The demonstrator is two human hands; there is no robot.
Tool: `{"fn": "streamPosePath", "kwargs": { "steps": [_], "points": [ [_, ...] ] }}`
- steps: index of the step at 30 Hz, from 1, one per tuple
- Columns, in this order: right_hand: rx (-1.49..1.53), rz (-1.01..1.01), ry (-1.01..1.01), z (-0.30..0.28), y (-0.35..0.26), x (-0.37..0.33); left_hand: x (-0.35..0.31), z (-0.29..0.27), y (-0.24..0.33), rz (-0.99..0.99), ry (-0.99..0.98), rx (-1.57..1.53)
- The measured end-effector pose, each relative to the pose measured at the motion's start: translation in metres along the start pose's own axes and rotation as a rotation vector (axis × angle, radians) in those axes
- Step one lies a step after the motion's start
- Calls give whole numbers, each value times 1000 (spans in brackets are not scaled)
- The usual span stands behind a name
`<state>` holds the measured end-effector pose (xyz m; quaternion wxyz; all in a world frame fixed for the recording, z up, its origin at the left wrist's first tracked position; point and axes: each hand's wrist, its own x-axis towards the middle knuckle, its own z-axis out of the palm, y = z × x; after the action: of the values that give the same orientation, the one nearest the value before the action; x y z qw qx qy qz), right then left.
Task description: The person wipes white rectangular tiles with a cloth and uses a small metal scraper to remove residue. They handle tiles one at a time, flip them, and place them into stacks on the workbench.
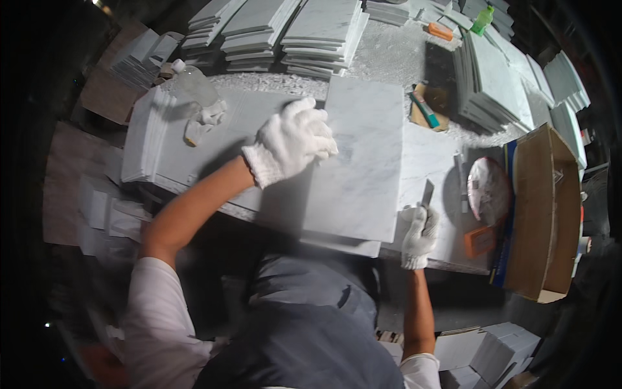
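A white marble tile (363, 165) with grey veining lies on the bench in front of me, a darker smudge near its middle. My left hand (288, 139), in a white knit glove, is over its left side, fingers apart and slightly bent, fingertips at the surface. Whether they press on it I cannot tell. To the right of the tile, my gloved right hand (420, 236) is closed around a flat grey scraper blade (427, 193), which points up and away from me. Its lower end is hidden in the glove.
Stacked marble tiles (324, 32) line the far side, with another stack (492, 84) at right. A clear bottle (194, 84) and crumpled white cloth (210, 113) sit left. A green utility knife (424, 109), round plastic-wrapped item (487, 190), orange block (479, 242) and cardboard box (541, 214) stand right.
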<state>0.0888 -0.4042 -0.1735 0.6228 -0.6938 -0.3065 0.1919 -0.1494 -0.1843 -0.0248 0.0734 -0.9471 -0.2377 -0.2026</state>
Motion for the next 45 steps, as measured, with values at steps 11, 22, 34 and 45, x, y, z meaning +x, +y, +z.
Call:
{"fn": "streamPosePath", "kwargs": {
  "steps": [11, 22, 34, 45],
  "points": [
    [-44, -73, -32, 1, -12, -5, 42, 26, -2, 63, -81, -10],
    [-187, -213, -66, -8, 2, -1, 43, 19, 5, 168, -143, -146],
    [-79, -137, -177, -14, -5, 2, 19, 4, 35, 191, -165, -233],
    [-66, -161, -103, -6, 1, -1, 69, 27, 24, 243, -135, -121]
  ]
}}
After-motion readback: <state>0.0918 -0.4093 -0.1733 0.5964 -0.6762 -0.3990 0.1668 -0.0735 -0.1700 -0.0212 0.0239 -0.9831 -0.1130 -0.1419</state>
